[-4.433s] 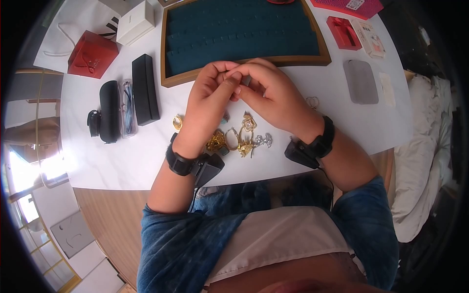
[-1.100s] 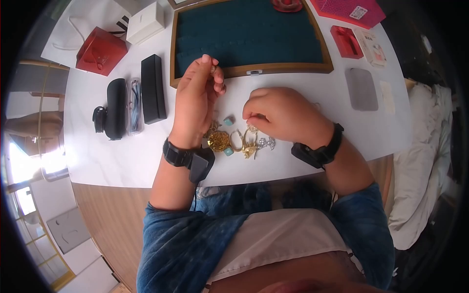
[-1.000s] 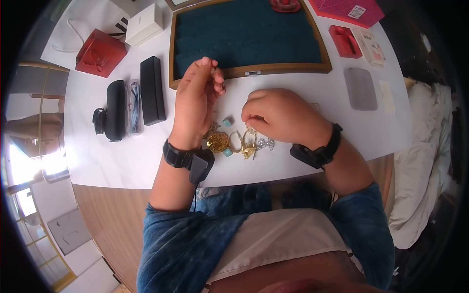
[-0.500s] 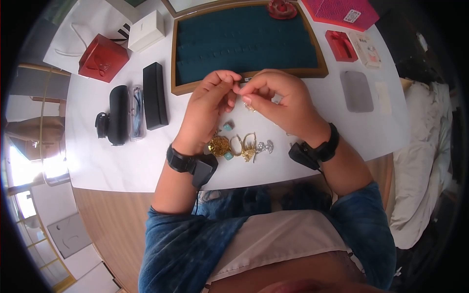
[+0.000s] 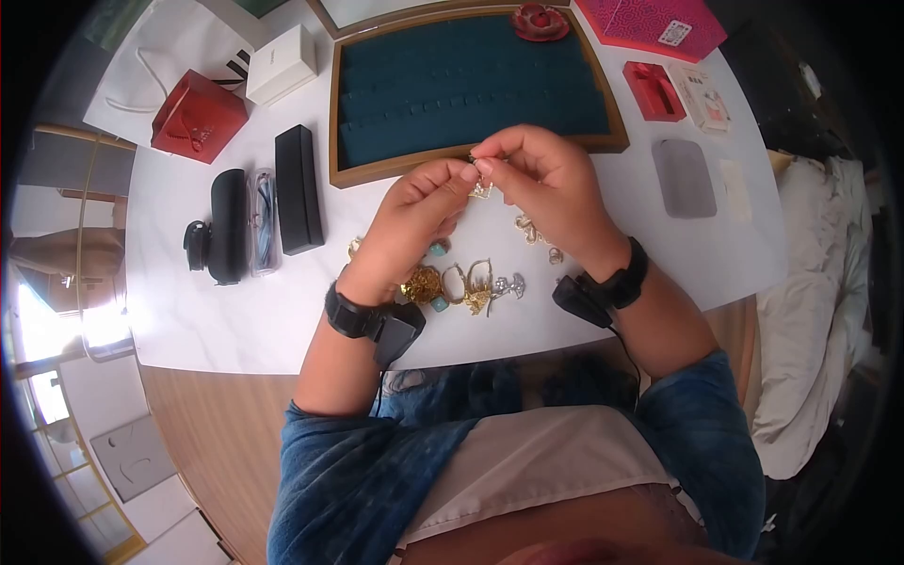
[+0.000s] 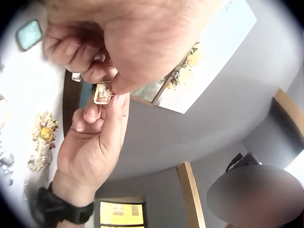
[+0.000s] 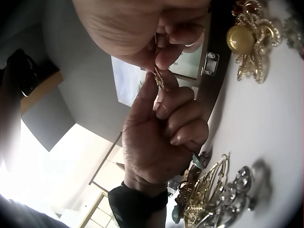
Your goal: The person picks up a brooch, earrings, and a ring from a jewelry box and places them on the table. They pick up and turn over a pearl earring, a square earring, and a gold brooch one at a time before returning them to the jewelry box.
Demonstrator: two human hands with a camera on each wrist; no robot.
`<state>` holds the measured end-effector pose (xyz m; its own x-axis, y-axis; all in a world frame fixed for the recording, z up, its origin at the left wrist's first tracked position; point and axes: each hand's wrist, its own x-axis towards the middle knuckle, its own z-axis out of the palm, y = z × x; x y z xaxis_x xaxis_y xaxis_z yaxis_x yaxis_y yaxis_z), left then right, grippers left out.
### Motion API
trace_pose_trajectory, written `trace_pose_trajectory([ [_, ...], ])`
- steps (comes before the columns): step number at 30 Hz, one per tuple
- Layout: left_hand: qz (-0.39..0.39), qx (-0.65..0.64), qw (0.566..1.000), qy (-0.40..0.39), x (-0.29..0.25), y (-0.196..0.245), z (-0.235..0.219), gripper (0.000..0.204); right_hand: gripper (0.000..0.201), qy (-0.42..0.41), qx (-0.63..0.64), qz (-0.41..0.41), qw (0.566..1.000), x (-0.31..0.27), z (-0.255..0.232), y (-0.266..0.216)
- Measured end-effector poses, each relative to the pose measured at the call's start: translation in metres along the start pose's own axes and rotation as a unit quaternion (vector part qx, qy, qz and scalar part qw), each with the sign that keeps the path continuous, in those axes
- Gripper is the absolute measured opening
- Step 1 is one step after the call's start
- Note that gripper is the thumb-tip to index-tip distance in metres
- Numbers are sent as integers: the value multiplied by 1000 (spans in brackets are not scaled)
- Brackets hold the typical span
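Both hands meet above the table near the front edge of the wooden case (image 5: pixel 395 169). A small gold, square-framed piece of jewellery (image 5: pixel 481 188) is pinched between the left hand (image 5: pixel 414 212) and the right hand (image 5: pixel 556 188). The left wrist view shows the gold piece (image 6: pixel 103 93) with an openwork face; in the right wrist view the piece (image 7: pixel 159 78) appears edge-on between the fingertips. Below the hands lie a gold cluster (image 5: pixel 421 284), turquoise pieces (image 5: pixel 439 247), gold hoops (image 5: pixel 455 282) and a silver floral piece (image 5: pixel 509 285). More jewellery (image 5: pixel 527 229) lies beside the right hand.
The case's dark green lining (image 5: pixel 471 80) carries a red flower-shaped object (image 5: pixel 540 23). On the left are a long black box (image 5: pixel 298 188), a black case (image 5: pixel 229 226), a red bag (image 5: pixel 200 115) and a white box (image 5: pixel 282 65). A red box (image 5: pixel 653 91) and grey pad (image 5: pixel 685 178) lie right.
The right hand has risen from the jewellery on the table and joined the left hand, bringing the gold piece up. The left hand has lowered and turned toward it. The head view has shifted slightly.
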<state>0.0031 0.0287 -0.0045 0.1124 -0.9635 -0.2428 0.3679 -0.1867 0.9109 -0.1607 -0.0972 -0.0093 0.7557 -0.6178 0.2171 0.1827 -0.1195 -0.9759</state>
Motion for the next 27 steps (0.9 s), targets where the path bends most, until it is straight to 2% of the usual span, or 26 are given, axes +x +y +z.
trace_pose_trajectory([
  [2,4,54,998,32,-3,5,7,23,14,2,-1,-2,1000,0,0,0],
  [5,8,66,997,43,-2,3,6,23,14,4,-3,-4,1000,0,1,-1],
  [13,20,0,999,50,0,-1,1,23,14,16,-33,-5,999,1,0,2],
  [16,29,-21,998,58,2,-2,0,23,15,34,-36,-29,998,2,2,5],
  [22,38,-20,997,72,2,0,3,23,17,34,-47,-19,998,2,2,7],
  [27,31,15,998,61,-1,3,7,22,20,29,-42,23,998,1,2,4],
])
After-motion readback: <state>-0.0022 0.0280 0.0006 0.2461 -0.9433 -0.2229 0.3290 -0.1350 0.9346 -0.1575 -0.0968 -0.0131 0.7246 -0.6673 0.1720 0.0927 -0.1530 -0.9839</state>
